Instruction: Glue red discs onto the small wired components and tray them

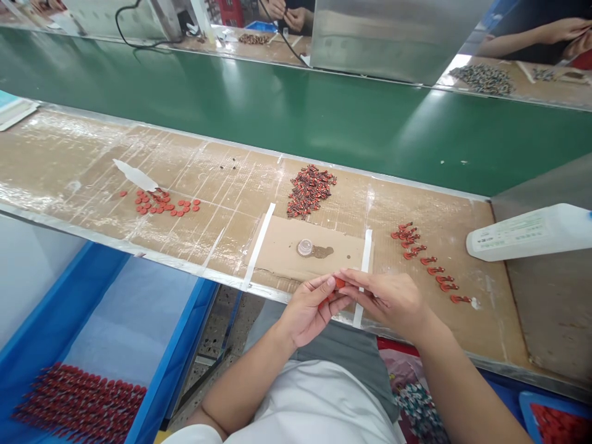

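Over the near edge of the bench, my left hand (pixel 309 310) and my right hand (pixel 391 301) meet, fingertips pinched around a small red round piece (pixel 340 283). More red shows at my left fingers, mostly hidden. Just beyond them lies a cardboard sheet (pixel 277 243) taped at both sides, bearing a small clear round dish (pixel 304 247) beside a dark wet stain (pixel 322 251). Behind the sheet is a heap of small red-and-black parts (pixel 311 191). Red discs (pixel 179 209) are scattered to the left. At right, red discs with stems (pixel 435 269) stand in a slanting line.
A white plastic bottle (pixel 527 234) leans in from the right, by a metal panel (pixel 546 308). The green belt (pixel 259 98) runs behind the bench. Lower left, a blue-edged bin (pixel 161 364) holds rows of red stemmed pieces. Co-workers' hands (pixel 296 18) are across the belt.
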Demonstrator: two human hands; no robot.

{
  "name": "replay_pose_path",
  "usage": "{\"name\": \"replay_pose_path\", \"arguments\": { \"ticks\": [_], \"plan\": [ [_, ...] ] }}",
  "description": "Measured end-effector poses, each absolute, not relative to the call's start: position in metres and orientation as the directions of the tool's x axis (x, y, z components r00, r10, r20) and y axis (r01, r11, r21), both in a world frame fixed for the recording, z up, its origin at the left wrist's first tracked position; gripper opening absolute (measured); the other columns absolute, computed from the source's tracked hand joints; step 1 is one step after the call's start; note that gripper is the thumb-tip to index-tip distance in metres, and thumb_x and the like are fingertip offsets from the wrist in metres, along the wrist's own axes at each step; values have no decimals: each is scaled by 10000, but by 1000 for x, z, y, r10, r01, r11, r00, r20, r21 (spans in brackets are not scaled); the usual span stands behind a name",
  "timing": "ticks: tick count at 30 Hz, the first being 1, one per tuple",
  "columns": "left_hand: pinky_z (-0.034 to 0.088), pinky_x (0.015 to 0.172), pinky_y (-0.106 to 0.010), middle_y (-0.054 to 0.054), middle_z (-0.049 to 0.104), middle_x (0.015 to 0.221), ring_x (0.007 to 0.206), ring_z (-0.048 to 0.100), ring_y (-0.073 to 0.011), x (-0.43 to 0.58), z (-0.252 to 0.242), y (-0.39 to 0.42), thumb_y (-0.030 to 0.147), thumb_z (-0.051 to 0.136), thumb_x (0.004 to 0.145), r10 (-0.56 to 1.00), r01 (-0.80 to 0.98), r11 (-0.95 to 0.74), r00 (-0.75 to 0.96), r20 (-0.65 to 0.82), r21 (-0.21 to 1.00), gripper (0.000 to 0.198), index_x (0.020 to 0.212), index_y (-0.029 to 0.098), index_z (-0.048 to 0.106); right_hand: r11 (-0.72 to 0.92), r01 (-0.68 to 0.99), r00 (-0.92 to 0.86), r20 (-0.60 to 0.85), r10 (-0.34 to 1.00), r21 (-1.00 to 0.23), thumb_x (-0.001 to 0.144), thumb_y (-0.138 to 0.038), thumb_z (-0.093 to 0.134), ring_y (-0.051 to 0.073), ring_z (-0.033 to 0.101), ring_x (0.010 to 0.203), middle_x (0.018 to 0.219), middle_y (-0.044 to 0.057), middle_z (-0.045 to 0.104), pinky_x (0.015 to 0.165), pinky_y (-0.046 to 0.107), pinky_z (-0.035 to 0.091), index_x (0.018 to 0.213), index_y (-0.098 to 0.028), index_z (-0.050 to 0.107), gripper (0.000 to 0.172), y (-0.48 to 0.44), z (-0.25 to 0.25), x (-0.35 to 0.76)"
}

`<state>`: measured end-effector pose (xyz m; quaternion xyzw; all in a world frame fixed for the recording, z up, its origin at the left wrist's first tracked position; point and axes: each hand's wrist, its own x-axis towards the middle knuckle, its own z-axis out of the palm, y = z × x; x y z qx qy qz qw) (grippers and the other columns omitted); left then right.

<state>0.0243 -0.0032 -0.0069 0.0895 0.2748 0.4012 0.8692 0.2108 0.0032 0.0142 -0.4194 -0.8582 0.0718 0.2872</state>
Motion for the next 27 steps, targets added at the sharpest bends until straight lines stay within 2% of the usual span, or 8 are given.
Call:
{"name": "replay_pose_path", "arguments": {
  "ticks": [4,8,10,12,15,18,25,27],
  "plan": [
    [515,970,-295,-77,745,1012,954,698,-155,23,-8,-3,262,737,808,763,-659,643,506,-402,391,256,1031,135,724,612,686,-502,353,790,-393,909,-267,621,144,738,790,1064,20,751,696,223,564,1395,-277,483,506,4,15,210],
    [529,942,-282,-81,743,1063,986,705,-169,20,-9,-3,220,723,817,786,-691,608,453,-421,391,278,1089,163,708,601,660,-459,392,798,-450,865,-292,671,103,671,570,792,-16,761,604,207,529,1323,-258,560,473,6,19,205],
    [538,928,-266,-79,740,1082,978,708,-156,16,-10,-3,204,715,824,804,-721,573,406,-434,388,270,1091,167,705,532,683,-336,431,837,-500,849,-315,683,97,647,543,765,-14,754,580,211,518,1203,-258,644,361,17,20,204],
    [551,900,-240,-78,738,1090,949,711,-134,11,-11,-3,190,713,825,817,-746,543,362,-450,386,248,1072,160,708,390,715,-132,436,890,-580,853,-355,666,114,665,598,870,16,766,597,230,529,1102,-251,691,271,38,16,203],
    [568,838,-192,-79,739,1092,903,715,-107,3,-13,-4,175,712,824,819,-764,522,324,-474,379,227,1050,155,715,201,749,43,349,936,-632,840,-407,654,152,681,658,890,36,763,647,276,535,1048,-231,718,280,87,3,202],
    [568,833,-172,-81,743,1089,900,717,-104,-4,-15,-6,165,724,811,817,-777,507,296,-495,372,221,1031,153,723,162,800,-13,253,967,-578,823,-388,654,161,637,564,694,26,731,607,288,492,972,-209,746,251,135,-9,193],
    [564,867,-179,-102,730,1127,930,717,-119,-15,-19,-9,143,728,803,829,-789,483,273,-487,380,232,1034,131,722,349,800,-220,302,927,-488,848,-410,647,187,658,769,873,50,745,732,303,485,931,-211,748,239,176,-19,155],
    [561,879,-180,-100,727,1133,935,716,-118,-16,-21,-9,124,734,792,831,-791,476,262,-490,384,240,1031,128,721,339,812,-241,256,936,-475,849,-401,655,198,660,833,911,51,744,759,309,485,949,-216,745,228,180,-22,149]
  ]
}}
